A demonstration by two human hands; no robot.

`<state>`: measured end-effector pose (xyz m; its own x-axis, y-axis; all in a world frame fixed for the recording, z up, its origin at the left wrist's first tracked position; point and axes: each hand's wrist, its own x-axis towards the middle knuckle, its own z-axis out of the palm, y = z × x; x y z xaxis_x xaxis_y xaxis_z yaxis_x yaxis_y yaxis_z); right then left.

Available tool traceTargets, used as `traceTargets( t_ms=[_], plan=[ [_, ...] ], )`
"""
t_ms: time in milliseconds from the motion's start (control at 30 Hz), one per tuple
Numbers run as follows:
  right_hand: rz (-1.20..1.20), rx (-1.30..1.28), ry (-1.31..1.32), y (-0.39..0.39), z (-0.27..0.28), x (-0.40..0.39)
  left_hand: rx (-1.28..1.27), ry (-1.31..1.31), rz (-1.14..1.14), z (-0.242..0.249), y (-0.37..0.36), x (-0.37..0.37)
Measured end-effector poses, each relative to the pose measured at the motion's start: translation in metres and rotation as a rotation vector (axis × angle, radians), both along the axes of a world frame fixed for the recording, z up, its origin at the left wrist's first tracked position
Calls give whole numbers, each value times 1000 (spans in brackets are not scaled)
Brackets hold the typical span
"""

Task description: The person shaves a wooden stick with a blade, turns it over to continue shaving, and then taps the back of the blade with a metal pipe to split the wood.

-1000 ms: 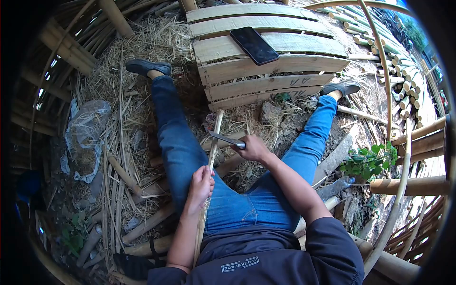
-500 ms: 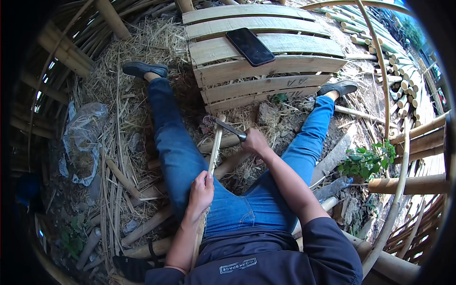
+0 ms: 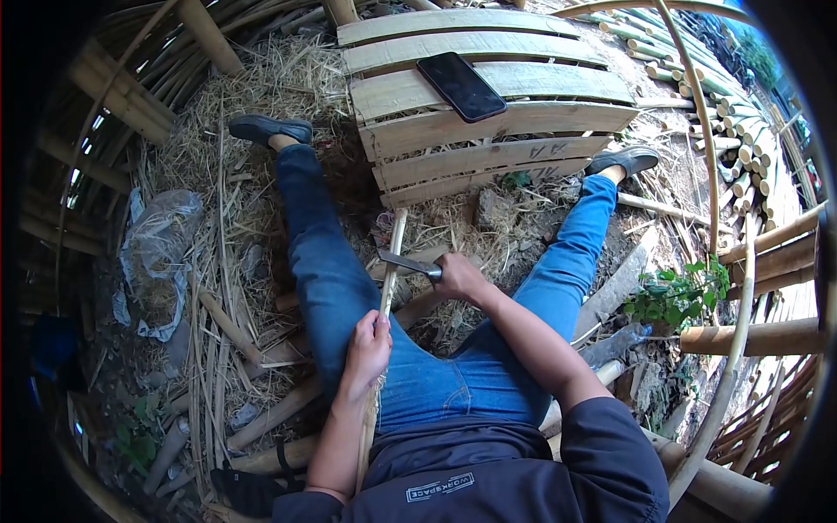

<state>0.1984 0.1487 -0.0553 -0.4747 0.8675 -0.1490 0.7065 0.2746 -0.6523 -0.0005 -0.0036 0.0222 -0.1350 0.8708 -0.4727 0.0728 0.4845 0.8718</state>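
Head view: left hand [image 3: 370, 349] closed round bamboo strip [image 3: 398, 231], which runs ahead of it and back beside the forearm. Right hand [image 3: 460, 279] grips knife [image 3: 410, 263], blade across strip ahead of left hand. Strip looks part-shaved; amount left, can't tell.

Dark shirt [image 3: 523, 471] meets blue jeans [image 3: 418, 375]!

And down at six o'clock it's a dark navy shirt, its short sleeves [image 3: 606, 444] wide at the hem, carrying a pale WORKSPACE print [image 3: 439, 486] in block capitals, framed by a thin outline and upside down in this view! Up we go to the jeans, mid-blue denim, creased at the hips, with a curved stitched seam [image 3: 462, 398] at the front! From the waist, look to eleven o'clock and one o'clock: dark, low-cut shoes [image 3: 268, 130] with rounded toes! Left hand [image 3: 370, 350] and right hand [image 3: 460, 279], both bare
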Motion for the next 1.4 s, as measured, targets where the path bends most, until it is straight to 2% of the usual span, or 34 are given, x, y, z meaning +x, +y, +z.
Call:
traceTargets(
  t_ms=[67, 200, 267, 367, 467, 633, 733, 767, 900, 1033, 1133, 1267, 1400],
  plan=[
    [-85, -2, -22, 1, 0, 1, 55, 153, -51, -8, -3, -1],
    [-177, -6, -2, 14, -8, 10, 165, 223, -111, -24, -6, 3],
    [-208, -11, -74, 22, -15, 14, 182, 259, -127, -27, -9, 3],
    [-251, 42, -123, 23, -16, 9, 29, 227, -99, -14, -5, 0],
    [-339, -36, -79, 32, -7, 7, 26, 167, -87, -3, -6, 3],
    [-337, -32, -86, 28, 0, 11, -10, 55, -63, -4, -3, 5],
    [-283, -36, -11, 29, -14, 14, -68, -90, -3, 7, 0, 5],
    [-236, 42, -16, 27, -20, 16, -88, -149, 23, 11, 1, 5],
    [3, 94, -59, 10, 0, 13, -104, -186, 21, 8, 2, 2],
    [93, 66, -14, 5, -2, 2, -83, -151, -8, 10, 1, 4],
    [-154, -7, -56, 10, 0, 2, -47, -47, -49, 3, -6, 2],
    [-280, 19, -146, 28, 7, 19, 11, 38, -87, -11, -5, 4],
    [-349, 124, -19, 25, -6, 15, -61, -132, -74, 7, -1, 8]
  ],
)
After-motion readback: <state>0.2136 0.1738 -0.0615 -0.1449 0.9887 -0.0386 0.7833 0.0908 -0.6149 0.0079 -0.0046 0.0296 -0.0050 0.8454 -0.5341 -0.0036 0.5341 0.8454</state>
